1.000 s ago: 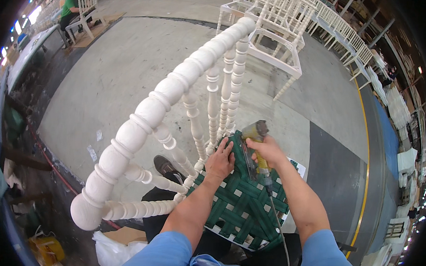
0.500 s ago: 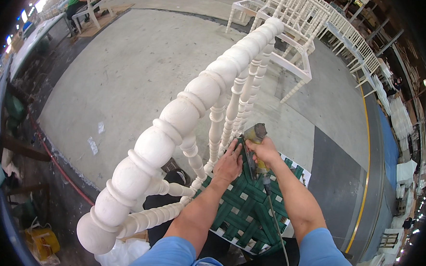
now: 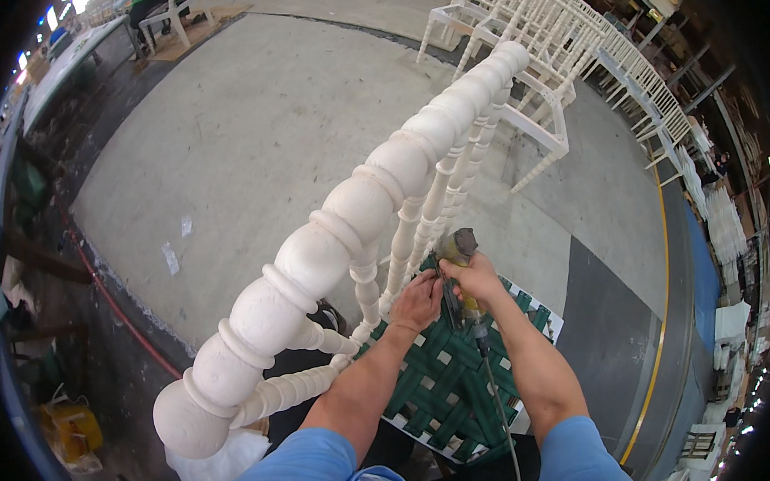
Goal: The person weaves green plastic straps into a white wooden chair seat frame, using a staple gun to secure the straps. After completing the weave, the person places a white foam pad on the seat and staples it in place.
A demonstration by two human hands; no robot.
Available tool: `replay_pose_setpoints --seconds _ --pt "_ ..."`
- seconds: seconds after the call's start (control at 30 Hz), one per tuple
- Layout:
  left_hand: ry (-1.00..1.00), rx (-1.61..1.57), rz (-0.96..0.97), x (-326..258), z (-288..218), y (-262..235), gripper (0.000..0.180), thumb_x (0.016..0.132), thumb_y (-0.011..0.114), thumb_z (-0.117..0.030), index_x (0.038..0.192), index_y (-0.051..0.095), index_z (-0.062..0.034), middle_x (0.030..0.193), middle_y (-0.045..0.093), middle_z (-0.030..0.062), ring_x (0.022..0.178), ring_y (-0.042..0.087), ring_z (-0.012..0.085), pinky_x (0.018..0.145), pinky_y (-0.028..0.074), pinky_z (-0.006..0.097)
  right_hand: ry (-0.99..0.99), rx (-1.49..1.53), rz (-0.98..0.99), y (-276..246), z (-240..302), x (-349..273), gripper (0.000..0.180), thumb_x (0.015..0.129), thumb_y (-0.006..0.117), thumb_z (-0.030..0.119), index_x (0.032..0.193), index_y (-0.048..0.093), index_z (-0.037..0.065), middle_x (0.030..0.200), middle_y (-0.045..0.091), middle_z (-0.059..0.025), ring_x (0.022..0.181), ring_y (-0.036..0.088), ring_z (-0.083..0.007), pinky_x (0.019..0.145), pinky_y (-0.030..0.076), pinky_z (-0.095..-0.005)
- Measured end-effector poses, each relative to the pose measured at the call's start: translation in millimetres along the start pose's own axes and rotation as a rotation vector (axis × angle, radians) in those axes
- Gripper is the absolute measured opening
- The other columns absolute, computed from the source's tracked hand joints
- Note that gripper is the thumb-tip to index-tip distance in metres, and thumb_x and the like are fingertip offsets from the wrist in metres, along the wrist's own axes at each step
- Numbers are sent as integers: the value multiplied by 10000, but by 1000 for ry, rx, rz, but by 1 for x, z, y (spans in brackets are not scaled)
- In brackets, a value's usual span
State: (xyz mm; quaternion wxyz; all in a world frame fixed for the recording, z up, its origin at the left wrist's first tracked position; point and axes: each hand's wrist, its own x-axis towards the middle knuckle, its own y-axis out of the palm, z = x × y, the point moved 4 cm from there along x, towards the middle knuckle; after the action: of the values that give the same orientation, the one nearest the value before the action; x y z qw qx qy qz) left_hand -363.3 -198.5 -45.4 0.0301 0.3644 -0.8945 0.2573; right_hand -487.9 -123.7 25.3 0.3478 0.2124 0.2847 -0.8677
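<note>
A white chair with a turned, beaded back stands before me. Its seat is woven from dark green webbing straps, with pale gaps between them. In my right hand is a yellow and black air staple gun, held upright at the far part of the seat by the back spindles. A grey air hose runs from its lower end toward me. Close to the tool, my left hand has its fingers drawn together at the seat's back edge. What they pinch, if anything, is hidden.
More white spindle-back chairs stand in rows at the far right. On the left are a long table, a red hose along the floor and a yellow container. A person sits at the far left.
My left hand's fingers, earlier stretched flat on the green webbing, have drawn together beside the staple gun. The chair back appears shifted slightly right and down in the view.
</note>
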Motion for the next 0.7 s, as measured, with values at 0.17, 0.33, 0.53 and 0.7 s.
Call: replay_pose_setpoints --seconds 0.17,0.33,0.53,0.7 --pt "-12 11 0 1 2 0 307 1065 575 -295 1003 781 -75 1210 762 16 970 741 323 836 598 450 -22 -71 28 1 5 -2 285 983 784 247 1122 678 23 857 692 -26 540 566 -114 459 455 -294" --pt "-23 18 31 1 3 2 310 1067 569 -291 998 782 -76 1186 764 13 957 740 325 842 596 451 12 -110 14 0 5 -6 282 972 790 227 1124 677 18 853 688 -25 537 561 -109 452 451 -288" --pt "0 -12 -22 1 0 -2 295 1055 586 -281 975 777 -71 1188 769 -4 945 748 317 815 601 441 -26 -84 11 -6 6 -5 285 964 793 225 1133 671 30 844 682 -30 538 568 -114 454 458 -294" --pt "0 13 -33 2 -1 -3 279 1042 601 -275 943 777 -84 1180 773 -15 935 750 309 796 602 436 19 -123 -32 -13 1 2 245 976 784 212 1113 678 39 857 688 -23 540 555 -101 451 452 -287"
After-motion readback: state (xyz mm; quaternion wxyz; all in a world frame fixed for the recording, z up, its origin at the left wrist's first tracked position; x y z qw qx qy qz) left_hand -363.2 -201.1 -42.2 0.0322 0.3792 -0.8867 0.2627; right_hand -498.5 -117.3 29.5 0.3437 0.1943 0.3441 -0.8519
